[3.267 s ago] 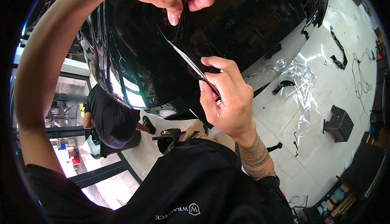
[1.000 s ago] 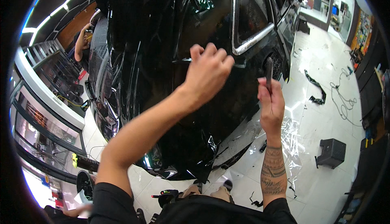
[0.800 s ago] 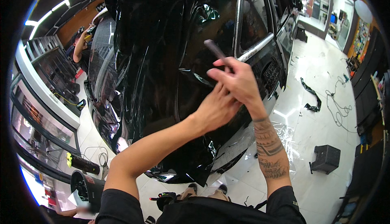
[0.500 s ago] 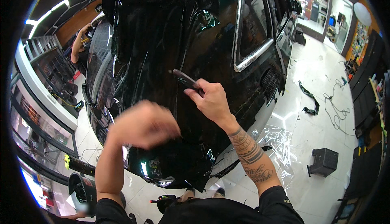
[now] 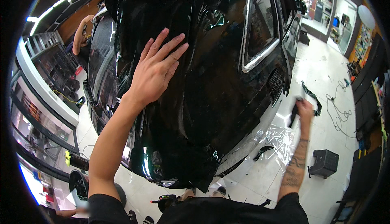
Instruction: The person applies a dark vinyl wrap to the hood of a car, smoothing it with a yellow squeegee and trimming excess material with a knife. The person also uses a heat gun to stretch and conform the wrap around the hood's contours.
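My left hand [image 5: 156, 67] lies over the glossy black film [image 5: 162, 118] that covers the car's rear corner, its fingers stretched and spread with nothing in them. Wrinkles and folds run through the film around that hand and up toward the roof. Out to the right, beside the car's flank, my right hand [image 5: 304, 109] is closed around a dark, flat squeegee [image 5: 293, 113]. Motion blurs it a little, and the hand covers part of the tool. Chrome trim frames the side window [image 5: 262, 25] of the black car [image 5: 227, 90].
A grey step stool [image 5: 324, 162] stands on the tiled floor to the right. Beyond it lie a black film scrap [image 5: 312, 98] and a loose cable [image 5: 339, 114]. A bin [image 5: 79, 182] is at lower left. Another person [image 5: 80, 41] stands across the car at upper left.
My left hand has moved up and forward, and its fingers have spread over the film. My right hand has swung away from the film to the right, still holding the squeegee.
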`<state>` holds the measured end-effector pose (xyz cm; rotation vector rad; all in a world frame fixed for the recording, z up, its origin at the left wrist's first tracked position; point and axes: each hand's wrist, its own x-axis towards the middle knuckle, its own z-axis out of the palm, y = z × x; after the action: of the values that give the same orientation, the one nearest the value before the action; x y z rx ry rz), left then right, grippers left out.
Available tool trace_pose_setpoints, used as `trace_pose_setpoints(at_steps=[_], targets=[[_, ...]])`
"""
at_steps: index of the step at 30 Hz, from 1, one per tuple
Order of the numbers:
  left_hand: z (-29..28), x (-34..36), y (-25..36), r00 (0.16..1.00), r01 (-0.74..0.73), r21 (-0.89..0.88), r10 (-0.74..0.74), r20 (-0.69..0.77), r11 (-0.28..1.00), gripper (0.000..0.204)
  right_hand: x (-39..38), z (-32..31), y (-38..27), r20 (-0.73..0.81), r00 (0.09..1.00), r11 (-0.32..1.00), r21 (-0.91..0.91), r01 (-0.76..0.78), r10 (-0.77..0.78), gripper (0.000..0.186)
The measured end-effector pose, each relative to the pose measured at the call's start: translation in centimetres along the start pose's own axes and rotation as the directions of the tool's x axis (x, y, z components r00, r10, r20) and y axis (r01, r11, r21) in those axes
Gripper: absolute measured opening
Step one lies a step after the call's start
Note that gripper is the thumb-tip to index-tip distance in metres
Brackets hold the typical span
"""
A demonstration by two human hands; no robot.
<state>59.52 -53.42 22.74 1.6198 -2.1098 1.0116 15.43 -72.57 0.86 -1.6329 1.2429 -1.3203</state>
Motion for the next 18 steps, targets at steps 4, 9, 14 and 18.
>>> trace_pose_setpoints(at_steps=[4,9,14,18], targets=[[1.3,0.7,0.3,0.987,-0.015,-0.076,0.003,-0.158,0.997,0.04,-5.1,-20.3,15.9,-0.013,0.966,0.535,-0.83,-0.155,0.259,0.033],[-1.5,-1.8,-2.1,0.834,0.117,0.009,-0.093,-0.544,0.993,0.039,-15.4,-24.1,15.0,-0.332,0.929,0.307,-0.878,-0.367,0.162,0.026],[-2.0,-3.6,-10.9,0.629,0.559,-0.726,-0.775,0.055,0.402,0.079,-16.3,-23.1,7.5,-0.181,0.982,0.631,-0.757,-0.169,0.045,0.021],[-3.5,-0.9,-12.1,0.707,0.565,-0.765,-0.659,0.256,0.308,0.044,-13.5,-12.7,-6.7,-0.114,0.986,0.89,-0.453,0.057,-0.121,0.018]])
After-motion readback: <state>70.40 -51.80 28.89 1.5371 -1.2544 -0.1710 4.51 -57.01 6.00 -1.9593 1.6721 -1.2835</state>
